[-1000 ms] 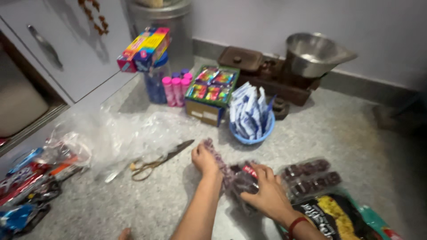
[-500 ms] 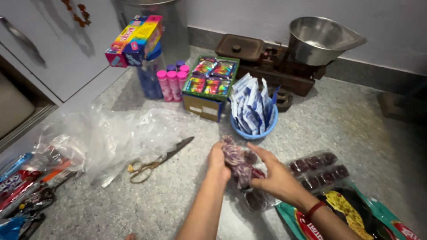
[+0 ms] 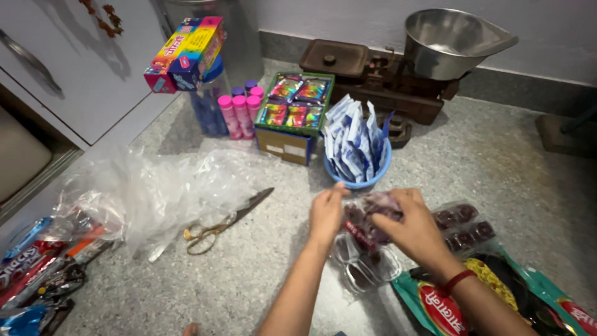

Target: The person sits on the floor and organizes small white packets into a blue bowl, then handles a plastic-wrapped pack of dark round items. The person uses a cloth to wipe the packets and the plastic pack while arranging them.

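**A small shop's floor corner**

A balance scale with a steel pan (image 3: 457, 40), an open display carton of bright sachets (image 3: 297, 106), a blue bowl of sachets (image 3: 357, 146) and loose snack packets (image 3: 37, 274) on speckled stone suggest a small grocery shop.

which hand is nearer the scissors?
Left. The left hand sits just right of the scissors blade tip, pinching the clear packet of dark sweets; the right hand grips that packet farther right.

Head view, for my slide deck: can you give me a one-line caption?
Both hands, left hand and right hand, hold a clear packet of dark sweets over a speckled counter, scissors nearby.
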